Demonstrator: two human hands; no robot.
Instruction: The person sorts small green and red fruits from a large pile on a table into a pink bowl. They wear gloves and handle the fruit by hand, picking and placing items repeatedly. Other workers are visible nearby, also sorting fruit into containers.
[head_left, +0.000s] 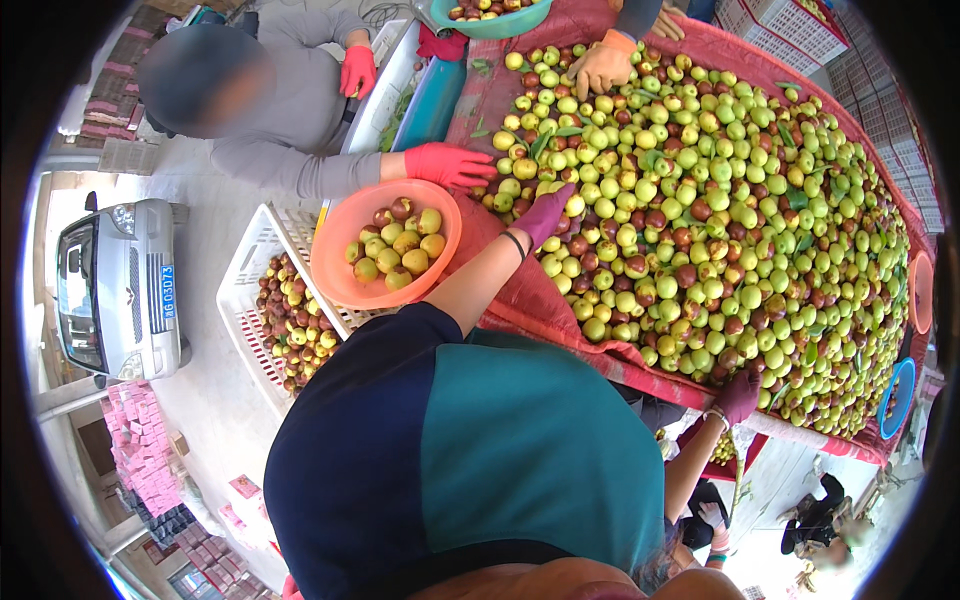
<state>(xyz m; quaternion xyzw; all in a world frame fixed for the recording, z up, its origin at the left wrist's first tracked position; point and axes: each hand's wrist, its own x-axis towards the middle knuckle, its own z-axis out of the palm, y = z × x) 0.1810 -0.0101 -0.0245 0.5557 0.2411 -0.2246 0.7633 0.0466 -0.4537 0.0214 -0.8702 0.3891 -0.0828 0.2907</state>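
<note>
A large heap of green and red-brown jujubes (712, 202) covers a table lined with red cloth (487, 292). My left hand (543, 217), in a purple glove, reaches onto the heap's near left edge, its fingers among the fruit. Whether it grips a jujube cannot be made out. Farther right, my right hand (739, 397), also gloved in purple, lies at the table's near edge against the jujubes. Its fingertips are partly hidden, so its grip is unclear. An orange plastic bowl (330, 255) with several jujubes stands left of my left forearm.
A white plastic crate (251, 262) of darker jujubes sits beyond the bowl. Across the corner, a co-worker's red-gloved hand (450, 165) touches the heap. Another person's orange-gloved hand (600, 64) works at the far side. Blue (898, 397) and orange basins (921, 292) line the right end.
</note>
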